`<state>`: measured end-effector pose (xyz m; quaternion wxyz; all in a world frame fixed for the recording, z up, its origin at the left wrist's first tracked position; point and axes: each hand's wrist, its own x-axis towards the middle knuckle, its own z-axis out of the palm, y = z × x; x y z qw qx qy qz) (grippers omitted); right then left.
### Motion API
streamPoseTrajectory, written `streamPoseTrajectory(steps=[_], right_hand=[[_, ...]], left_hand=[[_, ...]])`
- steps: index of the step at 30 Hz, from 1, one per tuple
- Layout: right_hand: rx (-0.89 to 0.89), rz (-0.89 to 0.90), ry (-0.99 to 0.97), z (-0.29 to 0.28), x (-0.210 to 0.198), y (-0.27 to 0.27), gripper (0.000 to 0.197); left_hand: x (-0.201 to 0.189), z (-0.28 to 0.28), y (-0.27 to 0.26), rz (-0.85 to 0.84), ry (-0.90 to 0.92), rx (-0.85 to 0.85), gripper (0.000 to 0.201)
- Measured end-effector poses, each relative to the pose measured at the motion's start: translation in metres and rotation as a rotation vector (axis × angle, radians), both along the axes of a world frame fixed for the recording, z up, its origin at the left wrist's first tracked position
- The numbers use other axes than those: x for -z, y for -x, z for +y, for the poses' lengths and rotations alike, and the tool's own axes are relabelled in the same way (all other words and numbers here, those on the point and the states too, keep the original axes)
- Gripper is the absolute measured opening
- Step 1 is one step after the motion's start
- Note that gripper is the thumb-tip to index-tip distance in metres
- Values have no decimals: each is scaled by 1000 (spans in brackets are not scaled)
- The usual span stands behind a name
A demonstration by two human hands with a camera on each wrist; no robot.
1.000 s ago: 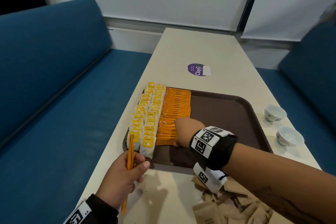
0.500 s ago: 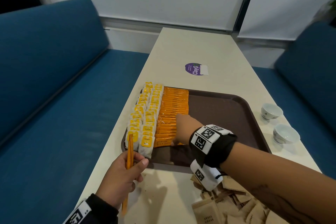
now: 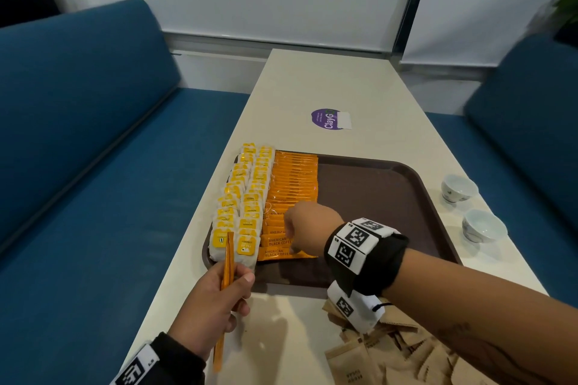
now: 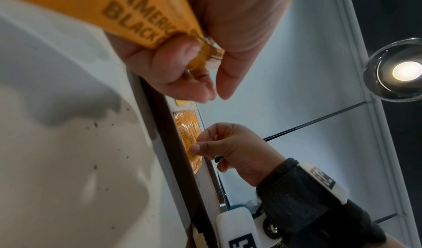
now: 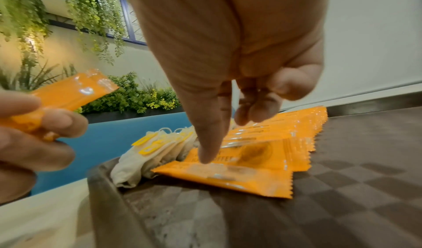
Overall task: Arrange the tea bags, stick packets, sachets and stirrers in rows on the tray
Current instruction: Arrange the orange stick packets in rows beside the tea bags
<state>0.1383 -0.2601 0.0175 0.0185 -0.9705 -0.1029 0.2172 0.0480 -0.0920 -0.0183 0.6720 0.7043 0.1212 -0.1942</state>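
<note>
In the head view the right hand (image 3: 308, 226) reaches across the dark brown plastic tray (image 3: 406, 194) with its back upward, fingers bent down onto the near end of the row of flat orange coffee stick packets (image 3: 292, 197); the nearest packet (image 3: 278, 254) lies just under the fingertips. The left hand (image 3: 215, 306) hovers at the tray's near left corner, thumb and fingers pinching a small bundle of orange stick packets (image 3: 225, 284) that stands nearly upright. Two rows of white tea bags with yellow tags (image 3: 240, 206) lie just left of the orange row, and brown paper sachets (image 3: 384, 353) lie heaped on the cream table (image 3: 328, 84) beneath the right forearm. The left wrist view shows the left fingers curled round the bundle's end (image 4: 205, 57). In the right wrist view the right thumb (image 5: 209, 143) presses the front packet (image 5: 228, 178) while the other fingers curl loosely above the row. Compared with a second ago, both hands sit almost where they were; the right has drawn slightly nearer along the row.
</note>
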Motion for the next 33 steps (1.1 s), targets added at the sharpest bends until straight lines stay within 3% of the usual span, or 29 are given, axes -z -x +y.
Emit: streamPoseTrajectory(steps=[4, 12, 18, 20, 25, 33], right_hand=[[-85, -11, 77, 9, 6, 1, 19], [-53, 50, 176, 11, 2, -3, 39], [-11, -10, 139, 10, 4, -8, 28], [31, -43, 143, 12, 4, -8, 33], [107, 20, 153, 9, 0, -10, 73], [57, 37, 125, 5, -4, -9, 63]], left_hand=[[1, 0, 1, 2, -19, 11, 9], [2, 3, 0, 16, -27, -3, 11], [1, 2, 1, 16, -27, 1, 11], [1, 1, 1, 14, -26, 1, 11], [1, 2, 1, 17, -24, 0, 11], [3, 3, 4, 13, -6, -11, 10]])
